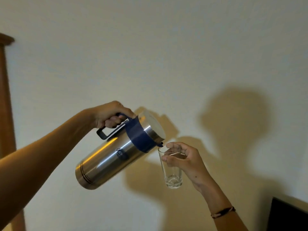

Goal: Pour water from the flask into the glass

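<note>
So closest to the camera are my two forearms coming in from the bottom corners, and there's a thin braided band (223, 212) around my right wrist.

My left hand (111, 116) is wrapped tight around the dark blue handle (106, 130) of the flask (116, 154), fingers curled through the loop and thumb up near the blue collar. The flask is a big stainless steel one, tipped way over so the bottom points down-left and the top sits up and to the right. Its little dark spout (161, 143) is right at the rim of the glass (170, 165), touching or as good as touching, honestly can't tell which.

My right hand (183, 158) has the glass pinched near its top, thumb on the near side and fingers round the far side, so it's closed on it but pretty loosely. The glass is upright, held in mid air, a tall clear tumbler. I can't make out any water in it or any stream coming out, it's a bit blurry.

Behind all that is a plain cream wall (150, 55) with big shadows of my arms and the flask on it. There's a wooden post (5, 97) along the left edge and a dark flat thing (288, 215) in the bottom right corner, can't tell what it is.
</note>
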{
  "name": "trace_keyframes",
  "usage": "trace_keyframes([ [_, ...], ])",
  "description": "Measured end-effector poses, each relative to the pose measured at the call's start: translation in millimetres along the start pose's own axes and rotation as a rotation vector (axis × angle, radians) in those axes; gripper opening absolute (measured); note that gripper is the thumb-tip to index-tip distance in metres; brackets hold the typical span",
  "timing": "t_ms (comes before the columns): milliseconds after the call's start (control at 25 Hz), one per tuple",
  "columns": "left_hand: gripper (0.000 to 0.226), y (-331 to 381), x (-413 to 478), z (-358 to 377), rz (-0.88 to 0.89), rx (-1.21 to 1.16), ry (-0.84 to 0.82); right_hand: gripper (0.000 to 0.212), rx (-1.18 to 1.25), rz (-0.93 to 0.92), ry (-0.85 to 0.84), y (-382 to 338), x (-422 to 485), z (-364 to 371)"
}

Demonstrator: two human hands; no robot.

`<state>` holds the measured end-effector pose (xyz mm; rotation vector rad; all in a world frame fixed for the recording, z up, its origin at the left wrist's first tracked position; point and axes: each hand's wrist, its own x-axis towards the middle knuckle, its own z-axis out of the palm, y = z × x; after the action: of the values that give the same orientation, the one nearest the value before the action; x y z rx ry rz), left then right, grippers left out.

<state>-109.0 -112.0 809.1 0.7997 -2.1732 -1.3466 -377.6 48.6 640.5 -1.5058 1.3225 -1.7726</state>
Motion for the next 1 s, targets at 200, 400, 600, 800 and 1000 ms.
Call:
trace_keyframes([
  [200,0.045,73.4,12.3,-1.6,-0.012,0.266,-0.105,0.063,0.029,-0.024,0.004,-20.7,14.4,0.5],
  [400,0.045,125.4,20.5,11.8,-0.068,0.507,-0.159,0.057,0.063,-0.051,-0.033,-30.9,20.7,3.5],
  [600,0.05,151.6,24.7,23.9,-0.12,0.684,-0.178,0.042,0.082,-0.073,-0.067,-33.5,21.1,2.7],
  [800,0.051,160.3,28.1,29.7,-0.136,0.757,-0.194,0.044,0.1,-0.065,-0.07,-35.9,21.8,-0.6],
  [1000,0.051,164.2,31.7,36.8,-0.138,0.837,-0.198,0.047,0.089,-0.069,-0.073,-32.7,20.4,0.5],
])
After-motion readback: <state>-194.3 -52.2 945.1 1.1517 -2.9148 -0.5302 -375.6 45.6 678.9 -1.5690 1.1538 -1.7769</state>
